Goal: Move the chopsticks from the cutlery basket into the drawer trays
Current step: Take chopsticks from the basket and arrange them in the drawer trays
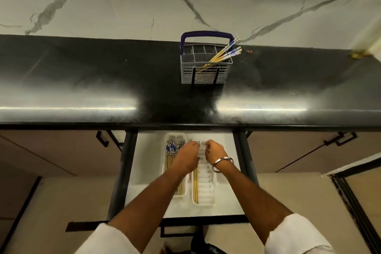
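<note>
Both bare forearms reach forward and downward, converging so the two hands sit close together, nearly touching. The left hand [188, 155] is palm-down with its fingers curled; its grip is blurred and unclear. The right hand [214, 150] is loosely curled, fingers bent inward, with a metal bangle [223, 163] around its wrist and white sleeves [296, 237] pushed up.

Glossy black countertop [82, 80] under white veined marble wall [123, 2]; beige cabinet fronts [61, 154] below
</note>
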